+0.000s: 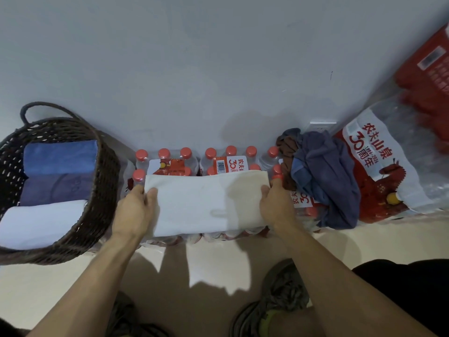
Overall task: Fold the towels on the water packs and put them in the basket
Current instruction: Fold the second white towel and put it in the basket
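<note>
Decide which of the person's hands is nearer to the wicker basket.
The left. The left hand grips the white towel's left end, just right of the basket. The right hand grips the towel's far end, a towel's length farther from it.

Head view, steeply down, close.
</note>
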A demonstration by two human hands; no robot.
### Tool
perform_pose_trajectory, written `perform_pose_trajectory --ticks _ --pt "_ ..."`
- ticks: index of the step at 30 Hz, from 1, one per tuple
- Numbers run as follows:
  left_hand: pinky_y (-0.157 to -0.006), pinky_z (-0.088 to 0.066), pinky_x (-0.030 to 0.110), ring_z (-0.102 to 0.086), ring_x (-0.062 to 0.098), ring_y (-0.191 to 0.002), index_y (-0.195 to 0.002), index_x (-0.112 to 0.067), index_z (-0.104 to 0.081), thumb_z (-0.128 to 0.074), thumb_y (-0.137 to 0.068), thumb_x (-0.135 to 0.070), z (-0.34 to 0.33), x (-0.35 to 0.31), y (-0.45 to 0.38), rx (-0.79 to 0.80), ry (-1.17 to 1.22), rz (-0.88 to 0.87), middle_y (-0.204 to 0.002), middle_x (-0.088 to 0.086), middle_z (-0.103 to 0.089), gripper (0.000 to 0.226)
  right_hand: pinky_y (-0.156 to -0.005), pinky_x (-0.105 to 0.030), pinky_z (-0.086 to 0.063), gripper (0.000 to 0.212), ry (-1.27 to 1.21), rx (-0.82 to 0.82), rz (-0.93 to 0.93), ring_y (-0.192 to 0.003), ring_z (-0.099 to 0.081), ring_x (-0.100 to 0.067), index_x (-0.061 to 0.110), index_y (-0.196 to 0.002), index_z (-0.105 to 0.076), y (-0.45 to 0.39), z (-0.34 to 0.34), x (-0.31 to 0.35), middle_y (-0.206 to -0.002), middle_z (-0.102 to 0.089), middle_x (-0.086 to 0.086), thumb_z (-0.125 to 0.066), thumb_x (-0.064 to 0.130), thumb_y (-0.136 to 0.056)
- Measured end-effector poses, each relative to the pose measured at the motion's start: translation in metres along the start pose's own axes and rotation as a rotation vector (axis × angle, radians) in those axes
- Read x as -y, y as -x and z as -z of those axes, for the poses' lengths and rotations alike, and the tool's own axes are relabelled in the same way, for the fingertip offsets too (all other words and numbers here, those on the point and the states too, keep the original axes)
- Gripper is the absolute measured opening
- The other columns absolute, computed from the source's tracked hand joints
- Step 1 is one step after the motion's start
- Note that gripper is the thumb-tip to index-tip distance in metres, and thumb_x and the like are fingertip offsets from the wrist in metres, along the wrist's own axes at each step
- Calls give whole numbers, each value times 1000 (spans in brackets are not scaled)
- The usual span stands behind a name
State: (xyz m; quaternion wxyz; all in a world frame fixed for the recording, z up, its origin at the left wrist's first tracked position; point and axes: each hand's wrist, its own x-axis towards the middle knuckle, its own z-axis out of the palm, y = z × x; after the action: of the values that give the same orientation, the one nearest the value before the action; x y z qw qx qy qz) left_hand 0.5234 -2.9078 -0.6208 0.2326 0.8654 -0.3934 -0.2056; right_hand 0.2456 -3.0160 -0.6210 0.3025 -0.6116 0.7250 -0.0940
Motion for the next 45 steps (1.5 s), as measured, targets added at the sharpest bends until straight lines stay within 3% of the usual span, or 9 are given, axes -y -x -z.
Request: perform_pose_trajectory --ticks 4,11,17,23,28,31,38,42,45 --pt "-74 -55 45 -61 37 -78 -82 -9 -59 -46 -94 -39 1 -2 0 35 6 52 -78 13 -66 35 -83 -44 -54 21 37 11 -25 -92 -61 -24 14 -114 -43 -3 -1 0 -100 -59 -7 -42 31 -103" --pt "-73 -48 39 -56 33 -80 -91 -7 -55 -50 -99 -30 -5 8 -12 68 -45 50 -93 20 -66 25 -58 -25 -42 29 58 -57 11 -68 -53 -10 15 -127 -40 -17 -2 11 -94 -58 -2 -43 31 -102" --pt "-80 -49 43 -60 39 -90 -106 -6 -54 -45 -101 -30 -5 10 -15 61 -46 67 -99 22 -65 26 -66 -33 -43 21 143 -64 6 -78 -55 -20 14 -112 -41 -14 -14 7 -93 -57 -5 -39 34 -103" --pt "-79 -49 40 -59 36 -88 -100 -10 -55 -51 -96 -36 -4 7 -12 50 33 111 -94 14 -66 27 -67 -33 -42 23 117 -54 -24 -79 -54 -19 16 -104 -42 -17 -16 3 -94 -57 -4 -41 39 -103" --pt "-76 -53 37 -63 33 -88 -100 -12 -62 -57 -88 -52 5 4 -4 86 -16 185 -90 10 -67 42 -71 -33 -42 38 108 -48 -90 -91 -59 -27 7 -119 -45 -21 -13 7 -110 -61 -14 -46 41 -101" --pt "-70 -58 38 -65 32 -78 -84 -14 -60 -62 -85 -47 4 2 8 141 -82 197 -79 10 -65 33 -75 -36 -44 42 101 -44 -104 -99 -62 -32 6 -122 -44 -21 -13 7 -114 -62 -16 -46 42 -100" --pt "-76 -54 48 -63 44 -81 -113 -5 -51 -46 -96 -36 -9 13 23 25 -127 131 -90 26 -65 35 -83 -46 -50 36 111 -102 -71 -100 -63 -34 13 -113 -42 -11 -17 0 -106 -64 -12 -40 46 -101" --pt "-76 -51 48 -63 43 -83 -112 -6 -45 -49 -97 -35 -10 12 28 -12 -202 125 -91 25 -66 33 -71 -37 -43 37 115 -89 -51 -97 -63 -32 10 -114 -45 -12 -17 -4 -106 -65 -13 -41 45 -101" --pt "-76 -48 50 -59 41 -86 -104 -4 -50 -61 -89 -17 -10 0 27 -229 -154 -62 -93 21 -61 23 -73 -37 -40 42 139 -64 -67 -101 -61 -33 7 -118 -47 -17 -16 -6 -110 -63 -15 -41 45 -100"
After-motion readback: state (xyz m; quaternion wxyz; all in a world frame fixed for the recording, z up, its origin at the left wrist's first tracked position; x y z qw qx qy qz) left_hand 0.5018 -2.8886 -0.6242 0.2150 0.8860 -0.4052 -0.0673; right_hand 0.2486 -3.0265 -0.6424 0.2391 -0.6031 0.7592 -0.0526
